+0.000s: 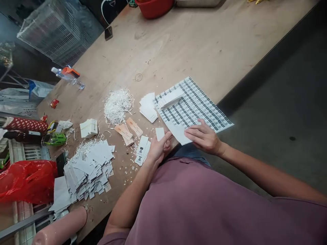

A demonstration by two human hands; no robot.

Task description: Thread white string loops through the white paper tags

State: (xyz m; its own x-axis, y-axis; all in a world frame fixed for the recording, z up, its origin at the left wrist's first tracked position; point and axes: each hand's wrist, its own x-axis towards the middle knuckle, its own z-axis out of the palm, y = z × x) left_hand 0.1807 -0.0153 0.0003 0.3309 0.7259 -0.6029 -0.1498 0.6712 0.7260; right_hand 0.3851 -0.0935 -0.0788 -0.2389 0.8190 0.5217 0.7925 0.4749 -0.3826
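My left hand (pixel 159 148) is closed near the table's edge, thumb against the fingers, with a small white card (pixel 160 133) standing out from it. My right hand (pixel 204 136) rests with fingers stretched on the blank lower part of a sticker sheet (pixel 196 105) printed in rows of small dark labels. On the sheet's upper left lies a narrow stack of white cards (pixel 171 98). Beside my left hand are white printed tags (pixel 142 146), orange-printed tags (pixel 124 132) and a fanned stack of blank cards (pixel 148 107).
Left of my hands are a heap of white strings (pixel 119 106), a banded card stack (pixel 89 128) and a large pile of white tags (pixel 92 166). Farther off stand a plastic bottle (pixel 67 78), a red bag (pixel 29 182), a pink cylinder (pixel 61 226) and a red basin (pixel 155 7).
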